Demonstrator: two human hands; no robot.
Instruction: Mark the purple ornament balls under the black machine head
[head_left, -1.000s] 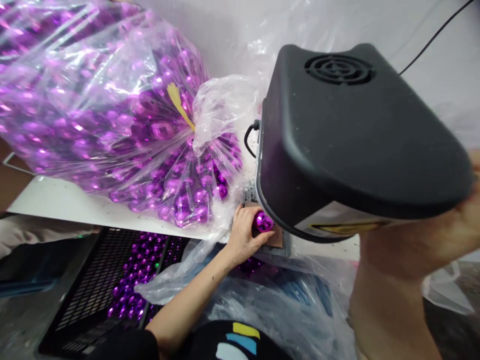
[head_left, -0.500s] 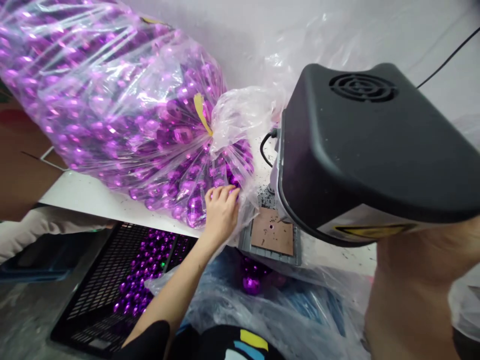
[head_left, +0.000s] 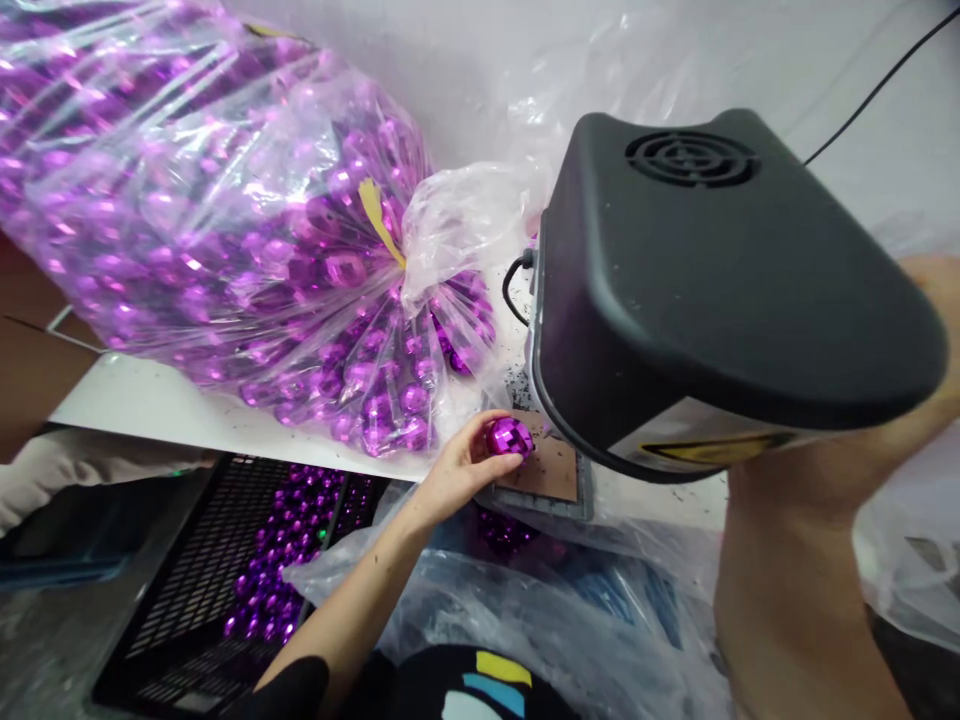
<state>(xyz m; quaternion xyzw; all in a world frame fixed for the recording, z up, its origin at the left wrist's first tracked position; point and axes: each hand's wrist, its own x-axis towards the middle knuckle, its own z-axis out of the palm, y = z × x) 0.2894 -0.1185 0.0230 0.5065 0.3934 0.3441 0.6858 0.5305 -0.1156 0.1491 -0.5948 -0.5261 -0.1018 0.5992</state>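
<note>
My left hand (head_left: 466,465) pinches a shiny purple faceted ball (head_left: 511,438) between thumb and fingers. It holds the ball at the left part of a brown board (head_left: 553,482) on a grey metal base (head_left: 581,508). Above and to the right stands a machine with a black housing (head_left: 720,300), a round vent on top and a yellow warning label. My right hand (head_left: 926,300) is partly visible at the far side of that housing, with its forearm coming up from below. Its fingers are hidden, so what it holds cannot be seen.
A large clear bag (head_left: 225,230) of purple balls, tied with a yellow strip, lies on the white table (head_left: 172,405). Below left, a black crate (head_left: 180,560) holds more balls. Clear plastic sheeting (head_left: 480,600) covers my lap, with purple balls in it. Dark shavings surround the base.
My left hand has moved right, from beside the tied bag to the board, and a purple ball now shows in its fingers. The whole view has shifted slightly.
</note>
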